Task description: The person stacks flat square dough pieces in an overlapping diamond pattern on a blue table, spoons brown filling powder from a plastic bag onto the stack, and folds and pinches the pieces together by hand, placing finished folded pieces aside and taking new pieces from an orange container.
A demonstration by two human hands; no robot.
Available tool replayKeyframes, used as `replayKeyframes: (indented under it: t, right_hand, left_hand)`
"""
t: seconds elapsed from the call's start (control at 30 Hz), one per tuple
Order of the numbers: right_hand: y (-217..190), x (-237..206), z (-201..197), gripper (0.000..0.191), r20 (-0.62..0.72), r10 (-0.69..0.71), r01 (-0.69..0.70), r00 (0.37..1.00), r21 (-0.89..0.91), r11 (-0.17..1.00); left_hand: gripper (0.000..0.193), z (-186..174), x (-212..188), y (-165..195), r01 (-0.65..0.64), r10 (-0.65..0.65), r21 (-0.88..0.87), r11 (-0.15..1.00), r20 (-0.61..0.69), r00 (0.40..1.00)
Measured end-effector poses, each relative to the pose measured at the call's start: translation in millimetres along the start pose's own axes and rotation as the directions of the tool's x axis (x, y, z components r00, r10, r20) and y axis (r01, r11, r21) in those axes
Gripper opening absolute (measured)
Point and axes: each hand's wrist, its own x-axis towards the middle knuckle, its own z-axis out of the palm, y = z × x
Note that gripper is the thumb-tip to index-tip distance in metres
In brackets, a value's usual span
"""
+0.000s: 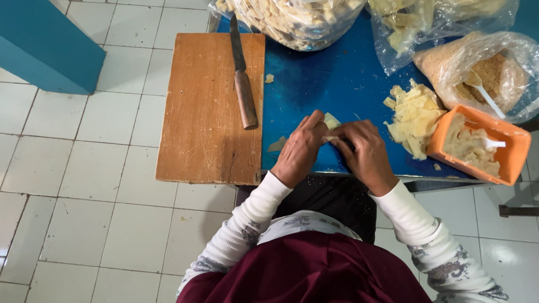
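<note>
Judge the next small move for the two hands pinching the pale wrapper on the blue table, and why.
Probably keep pinching along the open edge of the wrapper. Both the left hand and right hand meet on it over the blue table, and a corner shows beyond the fingers, so it looks unsealed.

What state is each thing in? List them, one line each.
Left hand: fingers pinching a pale wrapper.
Right hand: fingers on the same wrapper.
Knife: lying flat on the wooden board, unheld.
Orange tub: open, filling and spoon inside.
Crumb bag: open, spoon inside.
</note>
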Motion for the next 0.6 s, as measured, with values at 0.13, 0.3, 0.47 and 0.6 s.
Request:
replayKeyframes:
  t: [0.13, 0.3, 0.47, 0.6]
  right_hand:
    - [4.0, 1.5, -1.3, 0.01, 0.0, -0.034, 0.034, 0.999, 0.017, 0.999]
    - [14.6, 9.6, 3.2, 0.007, 0.056, 0.038, -0.039, 0.998, 0.026, 0.999]
    - [15.1, 13.1, 3.9, 0.009, 0.037, 0.041, -0.042, 0.998, 0.022, 0.999]
    - [7.4, 7.6, 4.3, 0.014, -0.021, -0.023, 0.022, 1.0, -0.037, 0.999]
  left_hand:
    - [0.01, -0.9, 2.8, -2.0, 0.021, -0.021, 0.007, 1.0, -0.007, 1.0]
    - [0.008, 3.7, 5.6, -4.5, 0.061, -0.061, 0.006, 0.998, -0.022, 0.998]
    - [0.008, 7.1, 9.6, -9.5, 0.005, -0.001, 0.086, 0.996, -0.054, 0.999]
    - [0.01, 7.6, 9.7, -11.5, 0.006, -0.001, 0.082, 0.997, -0.061, 0.998]
